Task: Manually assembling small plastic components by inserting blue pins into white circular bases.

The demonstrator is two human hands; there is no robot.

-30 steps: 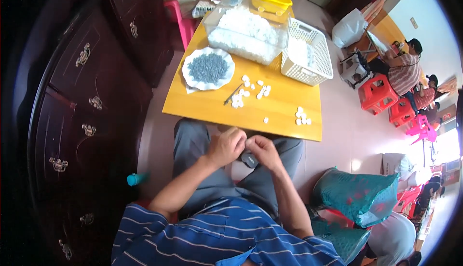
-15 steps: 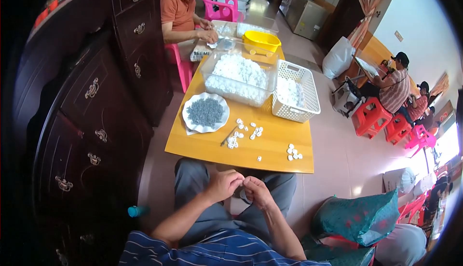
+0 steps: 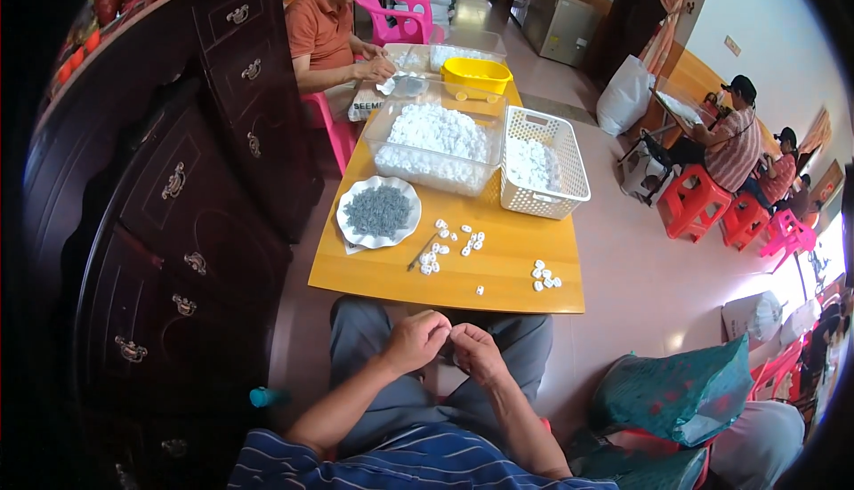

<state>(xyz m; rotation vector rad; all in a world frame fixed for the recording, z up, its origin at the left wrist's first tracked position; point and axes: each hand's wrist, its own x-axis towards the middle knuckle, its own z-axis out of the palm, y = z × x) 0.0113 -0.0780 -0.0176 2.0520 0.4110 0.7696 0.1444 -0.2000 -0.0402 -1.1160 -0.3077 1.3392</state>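
Note:
My left hand [image 3: 416,341] and my right hand [image 3: 477,351] meet above my lap, just short of the table's front edge. The fingertips of both are pinched together; whatever sits between them is too small to make out. On the yellow wooden table [image 3: 382,269] lie small white plastic pieces [image 3: 431,261] with dark holes, in loose groups. A thin dark rod [image 3: 414,262] rests beside one group. Farther left stands a white wavy-rimmed plate [image 3: 343,217] heaped with small grey pieces [image 3: 378,210].
Behind the loose pieces stand a clear bin [image 3: 382,154] full of white pieces, a white perforated basket [image 3: 574,189] and a yellow basin [image 3: 477,73]. A co-worker [image 3: 322,29] sits at the far left. Dark cabinets [image 3: 191,188] line the left; a green bag [image 3: 663,394] stands right.
The view has shifted slightly, so the table and room appear a little displaced. Both hands stay together in nearly the same pinched pose.

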